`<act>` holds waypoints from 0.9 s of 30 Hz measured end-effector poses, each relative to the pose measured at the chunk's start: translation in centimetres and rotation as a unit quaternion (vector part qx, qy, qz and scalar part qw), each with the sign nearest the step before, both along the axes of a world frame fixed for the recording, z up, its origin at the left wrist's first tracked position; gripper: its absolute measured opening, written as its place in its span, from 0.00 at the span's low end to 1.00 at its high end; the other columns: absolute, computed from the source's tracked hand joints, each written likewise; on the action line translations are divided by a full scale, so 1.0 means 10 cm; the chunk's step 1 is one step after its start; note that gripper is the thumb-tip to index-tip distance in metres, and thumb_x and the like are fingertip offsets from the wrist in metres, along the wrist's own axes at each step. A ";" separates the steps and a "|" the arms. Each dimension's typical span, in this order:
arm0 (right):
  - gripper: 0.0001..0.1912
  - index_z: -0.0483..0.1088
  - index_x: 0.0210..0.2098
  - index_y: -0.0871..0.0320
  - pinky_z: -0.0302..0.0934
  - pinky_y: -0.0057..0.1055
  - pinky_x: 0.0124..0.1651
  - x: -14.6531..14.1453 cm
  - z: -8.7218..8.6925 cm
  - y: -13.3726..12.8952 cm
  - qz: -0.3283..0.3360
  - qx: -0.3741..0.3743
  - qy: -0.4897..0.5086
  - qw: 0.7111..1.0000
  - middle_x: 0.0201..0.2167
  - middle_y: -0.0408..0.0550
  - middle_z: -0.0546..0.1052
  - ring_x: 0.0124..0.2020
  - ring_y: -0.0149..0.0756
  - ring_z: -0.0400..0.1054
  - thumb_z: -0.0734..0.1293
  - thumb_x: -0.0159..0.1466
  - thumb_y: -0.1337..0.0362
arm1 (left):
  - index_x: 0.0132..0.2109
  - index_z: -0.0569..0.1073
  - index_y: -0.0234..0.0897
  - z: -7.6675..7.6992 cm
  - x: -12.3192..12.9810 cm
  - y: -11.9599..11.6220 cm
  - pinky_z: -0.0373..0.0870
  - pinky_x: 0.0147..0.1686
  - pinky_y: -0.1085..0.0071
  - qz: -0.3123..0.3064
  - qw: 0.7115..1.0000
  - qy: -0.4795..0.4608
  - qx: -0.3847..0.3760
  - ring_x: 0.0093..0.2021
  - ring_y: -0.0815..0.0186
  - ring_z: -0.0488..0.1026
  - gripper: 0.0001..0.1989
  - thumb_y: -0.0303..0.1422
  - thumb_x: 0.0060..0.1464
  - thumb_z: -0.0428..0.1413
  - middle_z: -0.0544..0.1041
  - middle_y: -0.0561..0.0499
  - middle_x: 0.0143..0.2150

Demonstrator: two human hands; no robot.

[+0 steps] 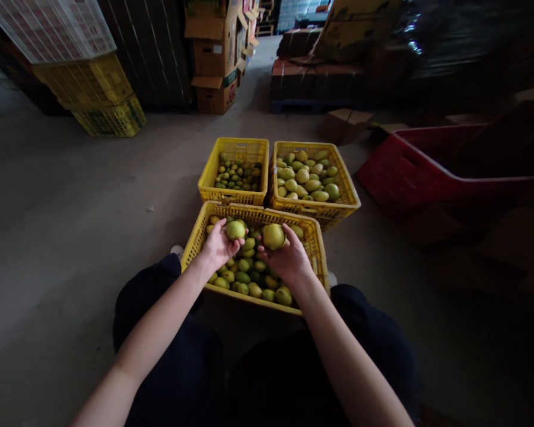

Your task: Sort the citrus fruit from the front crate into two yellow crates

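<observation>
Take the near crate [309, 236] as the dial, with 12 o'clock pointing away from the person. Over it, towards 11 o'clock, the left hand [217, 244] holds a green fruit [235, 230], its fingers curled round the lower side. Towards 1 o'clock, the right hand [290, 255] holds a yellow-green fruit [274, 236], fingers closed about it with the thumb at 3 o'clock.

The likeliest trouble is a slip: both grips look light and leave the tops uncovered, so a loosened thumb or a tilted wrist could let either fruit roll out. It would probably land on the loose fruit [243, 277] below and bruise both.

Knocking is another risk, since the two fruits are close together, and an inward swing of either hand could bump them. The far left crate [232, 196], near 11 o'clock, carries smaller fruit and the far right crate [311, 206], near 1 o'clock, larger; as they are side by side, a crossed or careless reach could mix the sizes. Dim light may also hide blemishes.
</observation>
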State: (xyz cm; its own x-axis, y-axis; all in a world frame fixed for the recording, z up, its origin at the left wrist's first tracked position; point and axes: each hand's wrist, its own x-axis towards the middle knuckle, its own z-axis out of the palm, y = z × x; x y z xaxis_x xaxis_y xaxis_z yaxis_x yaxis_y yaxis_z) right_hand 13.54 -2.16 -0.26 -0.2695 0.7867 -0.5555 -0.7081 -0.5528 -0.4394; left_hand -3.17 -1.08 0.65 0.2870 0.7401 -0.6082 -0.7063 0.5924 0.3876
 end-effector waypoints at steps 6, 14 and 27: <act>0.17 0.70 0.34 0.60 0.65 0.31 0.24 0.02 0.06 -0.03 0.053 0.040 0.012 0.998 0.23 0.53 0.78 0.20 0.38 0.70 0.56 0.65 0.56 | 0.53 0.71 0.26 0.07 0.12 0.01 0.68 0.16 0.82 -0.027 0.999 -0.019 0.029 0.20 0.71 0.67 0.22 0.35 0.64 0.40 0.73 0.45 0.25; 0.23 0.72 0.37 0.63 0.65 0.29 0.25 0.10 0.04 -0.05 0.070 0.055 0.013 0.996 0.22 0.53 0.77 0.20 0.37 0.71 0.54 0.67 0.51 | 0.50 0.73 0.24 0.05 0.28 0.07 0.64 0.13 0.82 -0.065 0.997 -0.028 0.033 0.16 0.74 0.63 0.27 0.44 0.66 0.39 0.70 0.48 0.22; 0.22 0.69 0.39 0.52 0.64 0.21 0.30 0.00 0.04 -0.06 -0.145 0.225 -0.229 0.936 0.30 0.36 0.77 0.29 0.27 0.70 0.77 0.46 0.70 | 0.46 0.71 0.43 0.02 0.25 0.00 0.71 0.38 0.84 0.094 0.948 0.179 0.244 0.42 0.71 0.76 0.29 0.17 0.36 0.67 0.76 0.54 0.44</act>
